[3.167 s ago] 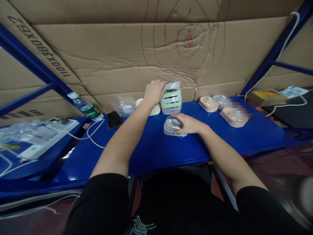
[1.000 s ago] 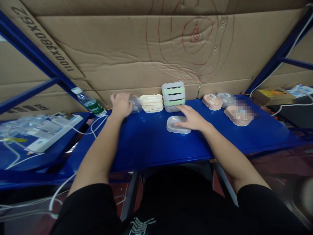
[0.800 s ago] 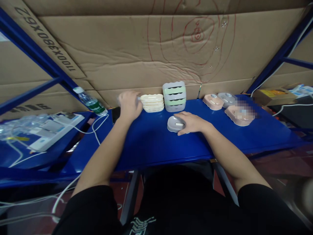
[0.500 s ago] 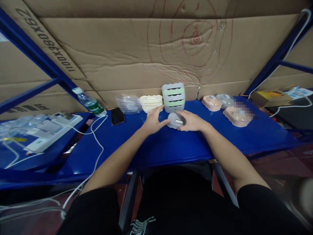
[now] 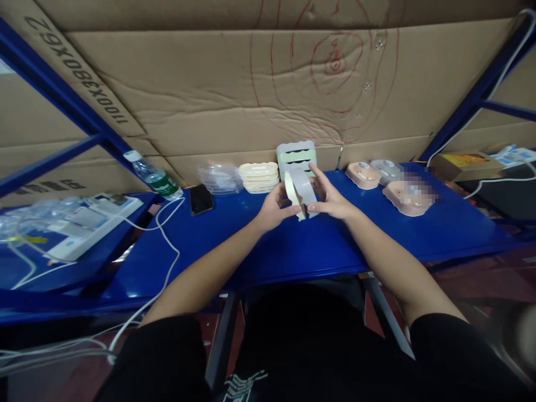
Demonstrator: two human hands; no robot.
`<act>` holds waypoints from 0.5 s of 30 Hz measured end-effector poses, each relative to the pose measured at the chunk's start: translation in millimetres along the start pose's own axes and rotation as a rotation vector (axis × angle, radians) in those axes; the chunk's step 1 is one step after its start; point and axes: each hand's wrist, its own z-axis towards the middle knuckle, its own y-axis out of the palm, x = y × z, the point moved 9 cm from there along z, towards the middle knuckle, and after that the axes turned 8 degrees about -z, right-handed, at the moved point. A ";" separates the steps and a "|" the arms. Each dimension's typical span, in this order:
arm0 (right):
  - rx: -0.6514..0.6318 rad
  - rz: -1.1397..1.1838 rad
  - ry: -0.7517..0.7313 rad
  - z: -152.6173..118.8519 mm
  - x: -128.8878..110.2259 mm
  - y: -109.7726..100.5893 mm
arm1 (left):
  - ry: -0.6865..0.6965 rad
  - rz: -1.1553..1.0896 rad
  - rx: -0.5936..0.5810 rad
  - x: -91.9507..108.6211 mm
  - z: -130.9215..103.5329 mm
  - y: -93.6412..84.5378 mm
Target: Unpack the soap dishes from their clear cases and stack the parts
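Upright on edge between my hands are a cream wavy-edged tray (image 5: 290,188) and a grey dish (image 5: 304,188), with a gap showing at their lower side. My left hand (image 5: 273,211) is closed on the cream tray, its thumb at the lower edge. My right hand (image 5: 334,202) grips the grey dish, thumb below and index finger stretched up. Both pieces are above the blue table (image 5: 268,257). Right behind them rises a stack of grey and green wavy-edged dishes (image 5: 296,149). Left of that stands a pile of cream trays (image 5: 258,177).
Clear plastic covers (image 5: 220,178), a black phone (image 5: 201,200) and a water bottle (image 5: 154,177) are on the left. To the right sit pink lidded boxes (image 5: 363,175) and a grey one (image 5: 386,170). A white cable (image 5: 171,245) crosses the table's left side. Cardboard (image 5: 201,84) backs the table.
The grey dish, which lay low at the table under my right hand, is now raised and tipped on edge. My left hand has moved right and now holds the cream tray against it.
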 end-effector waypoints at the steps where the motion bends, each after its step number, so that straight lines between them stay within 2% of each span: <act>1: 0.044 0.015 0.009 0.9 0.9 -4.1 | 0.021 0.048 0.009 3.9 1.7 -7.5; 3: 0.194 0.072 0.040 1.7 5.4 -18.1 | 0.082 0.189 0.063 20.5 7.0 -29.3; 6: 0.430 0.218 0.127 -1.3 17.9 -39.8 | 0.207 0.573 0.170 66.1 22.1 -68.8; 7: 0.491 0.273 0.160 -2.9 22.5 -45.5 | 0.207 0.749 0.185 79.4 30.2 -80.6; 9: 0.597 0.379 0.231 -6.6 32.3 -55.8 | 0.119 1.019 0.168 94.6 50.0 -103.2; 11: 0.710 0.489 0.317 -12.6 44.8 -65.6 | -0.015 1.176 0.089 95.8 69.2 -120.6; 15: 0.879 0.674 0.519 -26.2 73.7 -76.7 | -0.278 1.362 -0.117 73.6 93.8 -137.0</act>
